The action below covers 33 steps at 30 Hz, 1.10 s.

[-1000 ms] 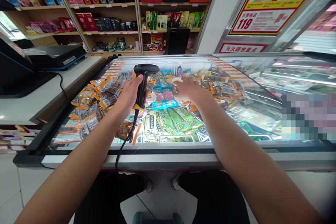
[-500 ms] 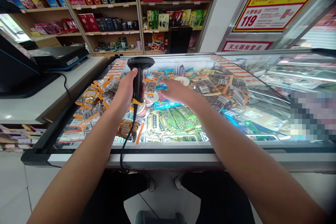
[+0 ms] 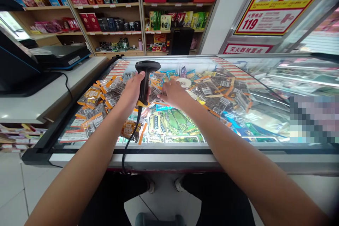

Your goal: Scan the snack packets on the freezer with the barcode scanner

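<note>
Both hands are over the freezer (image 3: 169, 148): my left hand (image 3: 132, 91) grips the scanner (image 3: 145, 77); my right hand (image 3: 173, 93), fingers loosely spread, touches packets (image 3: 159, 93).

A single head-worn view looks forward and down from the person's own standpoint, close above a glass-topped freezer chest (image 3: 169, 148) that fills the middle of the frame. Both forearms enter from the lower corners. Shelves (image 3: 111, 5) stand far off along the upper edge, a checkout surface (image 3: 39, 99) at left
</note>
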{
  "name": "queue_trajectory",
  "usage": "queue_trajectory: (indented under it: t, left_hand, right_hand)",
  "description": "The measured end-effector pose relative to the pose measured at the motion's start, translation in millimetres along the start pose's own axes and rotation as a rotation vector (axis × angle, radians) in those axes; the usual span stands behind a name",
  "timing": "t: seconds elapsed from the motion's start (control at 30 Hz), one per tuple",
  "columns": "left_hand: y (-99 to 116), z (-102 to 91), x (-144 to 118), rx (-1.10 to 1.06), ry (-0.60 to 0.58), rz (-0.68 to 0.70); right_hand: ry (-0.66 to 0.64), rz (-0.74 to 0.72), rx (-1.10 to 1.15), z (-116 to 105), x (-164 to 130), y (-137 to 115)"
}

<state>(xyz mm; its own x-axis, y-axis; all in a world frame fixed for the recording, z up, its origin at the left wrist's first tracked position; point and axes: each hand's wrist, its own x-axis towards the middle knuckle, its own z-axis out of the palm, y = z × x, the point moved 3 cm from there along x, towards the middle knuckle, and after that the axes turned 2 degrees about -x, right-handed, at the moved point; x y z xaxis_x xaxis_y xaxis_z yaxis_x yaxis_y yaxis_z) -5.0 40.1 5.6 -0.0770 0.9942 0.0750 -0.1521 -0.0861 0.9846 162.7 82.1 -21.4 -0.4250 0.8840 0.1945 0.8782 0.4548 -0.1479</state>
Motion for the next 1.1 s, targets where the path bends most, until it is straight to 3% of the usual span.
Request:
queue_trajectory:
  t: [0.07, 0.23, 0.3, 0.4, 0.53, 0.73, 1.1]
  left_hand:
    - [0.1, 0.9, -0.3, 0.0, -0.004, -0.003]
    - [-1.5, 2.9, -3.1, 0.029, -0.018, -0.014]
    - [-2.6, 3.5, -4.4, 0.041, -0.033, -0.013]
    - [-3.8, 4.3, -6.3, 0.056, -0.066, -0.015]
    - [-3.9, 6.4, -9.8, 0.06, -0.149, 0.004]
    - [-2.5, 14.1, -19.3, 0.087, -0.321, 0.077]
    - [-4.0, 13.5, -19.6, 0.052, -0.317, 0.039]
  right_hand:
    - [-0.003, 0.033, -0.01, 3.5, 1.9, 9.6]
    - [-0.153, 0.101, 0.055, 10.7, 10.7, 25.5]
    - [-0.103, 0.129, 0.145, 4.3, 11.8, 29.8]
    - [0.079, 0.138, 0.258, -14.4, 9.4, 36.3]
    - [0.274, 0.065, 0.264, -42.9, 2.8, 41.0]
    - [0.262, 0.086, 0.319, -56.5, -2.6, 44.7]
    - [0.227, 0.13, 0.327, -53.2, -0.6, 51.3]
